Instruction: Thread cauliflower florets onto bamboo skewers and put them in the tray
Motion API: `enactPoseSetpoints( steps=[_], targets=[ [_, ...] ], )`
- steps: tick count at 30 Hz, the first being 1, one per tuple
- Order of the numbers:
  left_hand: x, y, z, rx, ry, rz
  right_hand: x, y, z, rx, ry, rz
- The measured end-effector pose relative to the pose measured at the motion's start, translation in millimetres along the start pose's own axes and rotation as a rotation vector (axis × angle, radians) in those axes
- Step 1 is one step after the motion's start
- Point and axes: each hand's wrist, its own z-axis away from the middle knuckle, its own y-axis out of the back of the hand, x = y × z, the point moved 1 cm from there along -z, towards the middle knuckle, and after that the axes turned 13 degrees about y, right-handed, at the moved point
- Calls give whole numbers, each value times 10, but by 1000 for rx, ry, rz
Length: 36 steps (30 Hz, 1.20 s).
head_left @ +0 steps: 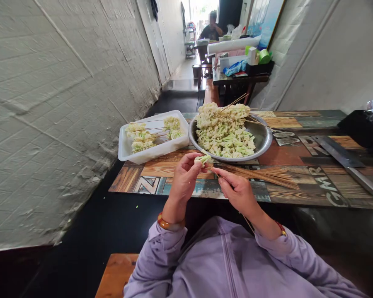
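Observation:
Between the fingers and thumb of my left hand (186, 174) is a cauliflower floret (202, 160), its pale green stem showing. My right hand (236, 188) grips a thin wooden skewer (247, 222), whose tip end points toward the floret; whether it touches is hard to see. Just beyond my hands stands a metal bowl (265, 147) heaped with cauliflower pieces (226, 138), with several loaded skewers resting on top. To the left, a white plastic tray (157, 155) holds skewered cauliflower (139, 136). A bundle of bare skewers (273, 176) lies in front of the bowl, right of centre.
A cleaver (348, 163) lies on the patterned table (311, 194) at the right, near a black container (360, 128). A wooden stool (116, 273) is at lower left. Farther back are another table (226, 80) with goods and a seated person (211, 31).

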Motion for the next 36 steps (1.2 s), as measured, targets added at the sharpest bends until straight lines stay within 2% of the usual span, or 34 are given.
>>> enactPoseSetpoints(
  steps=[15, 20, 25, 32, 36],
  targets=[
    [-16, -56, -18, 38, -12, -11, -15, 37, -2, 49, 37, -17],
    [-30, -55, -36, 12, -22, -24, -8, 48, -7, 48, 58, -16],
    [-70, -52, -82, -4, -39, -78, 2, 78, -26, 58, 85, 12],
    [-74, -54, -154, 0, -106, -244, 97, 134, -49, 46, 43, 26],
    [-62, -90, -178, -34, -86, -219, 134, 146, -56, 71, 48, 4]
  ],
)
